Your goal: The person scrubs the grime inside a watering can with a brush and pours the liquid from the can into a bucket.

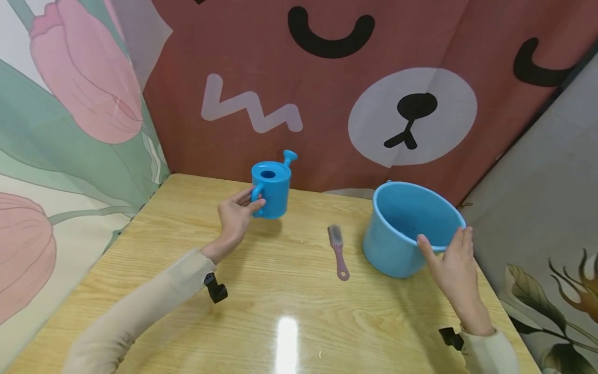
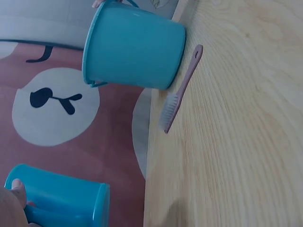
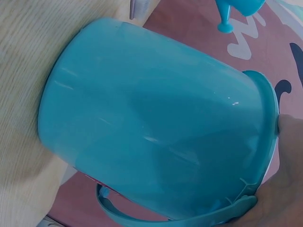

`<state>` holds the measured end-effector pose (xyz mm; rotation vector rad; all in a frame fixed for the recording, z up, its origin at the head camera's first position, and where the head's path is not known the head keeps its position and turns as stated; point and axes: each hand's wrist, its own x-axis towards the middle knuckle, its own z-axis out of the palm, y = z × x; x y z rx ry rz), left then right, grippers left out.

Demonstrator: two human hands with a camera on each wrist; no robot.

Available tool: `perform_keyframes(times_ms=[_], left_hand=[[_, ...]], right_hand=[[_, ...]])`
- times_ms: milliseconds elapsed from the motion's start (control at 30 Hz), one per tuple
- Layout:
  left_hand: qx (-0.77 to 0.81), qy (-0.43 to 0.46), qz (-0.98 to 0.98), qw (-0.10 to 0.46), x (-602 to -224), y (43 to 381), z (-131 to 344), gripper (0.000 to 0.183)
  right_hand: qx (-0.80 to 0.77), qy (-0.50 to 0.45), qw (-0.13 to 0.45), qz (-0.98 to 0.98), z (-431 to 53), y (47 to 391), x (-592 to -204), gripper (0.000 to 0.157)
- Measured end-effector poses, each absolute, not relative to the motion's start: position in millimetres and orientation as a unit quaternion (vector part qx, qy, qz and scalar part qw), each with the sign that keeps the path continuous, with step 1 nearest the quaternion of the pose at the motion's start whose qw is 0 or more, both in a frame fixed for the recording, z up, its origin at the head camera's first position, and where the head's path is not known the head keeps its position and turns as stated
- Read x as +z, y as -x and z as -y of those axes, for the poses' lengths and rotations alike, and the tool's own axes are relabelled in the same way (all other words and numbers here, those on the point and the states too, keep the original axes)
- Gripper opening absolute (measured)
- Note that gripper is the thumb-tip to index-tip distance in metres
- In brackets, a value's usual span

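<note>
My left hand [image 1: 235, 215] holds a small blue toy watering can [image 1: 274, 192] by its side handle. The can hangs roughly upright above the table, with its spout toward the upper right. In the left wrist view, the can [image 2: 66, 196] shows at the lower left with part of the hand. A larger light-blue bucket [image 1: 390, 244] stands on the table at the right. On its near right rim rests my right hand [image 1: 455, 270], thumb and fingers spread and fairly straight. Between can and bucket lies a brush [image 1: 338, 252] with a mauve handle, bristle end away from me.
The wood-grain table [image 1: 252, 317] meets a printed bear curtain [image 1: 322, 130] at the back. A floral cloth [image 1: 84, 135] hangs on the left and a grey cloth [image 1: 551, 171] on the right. The bucket's curved handle [image 3: 137, 220] hangs along its side.
</note>
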<state>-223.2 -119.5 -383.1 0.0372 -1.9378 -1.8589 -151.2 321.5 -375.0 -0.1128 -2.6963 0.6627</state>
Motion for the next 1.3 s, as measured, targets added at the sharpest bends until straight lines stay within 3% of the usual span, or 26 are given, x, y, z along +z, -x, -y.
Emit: perform_keyframes(times_ms=[400, 1300], left_hand=[[-0.684, -0.089, 0.695, 0.204, -396.6, 211.6, 151.7, 0.042], [-0.677, -0.155, 0.701, 0.162, -419.0, 191.5, 179.9, 0.049]], right_hand=[[0.231, 0.045, 0.182, 0.955, -320.0, 150.8, -375.2, 0.102], [0.239, 0.042, 0.183, 0.953, -320.1, 151.8, -375.2, 0.101]])
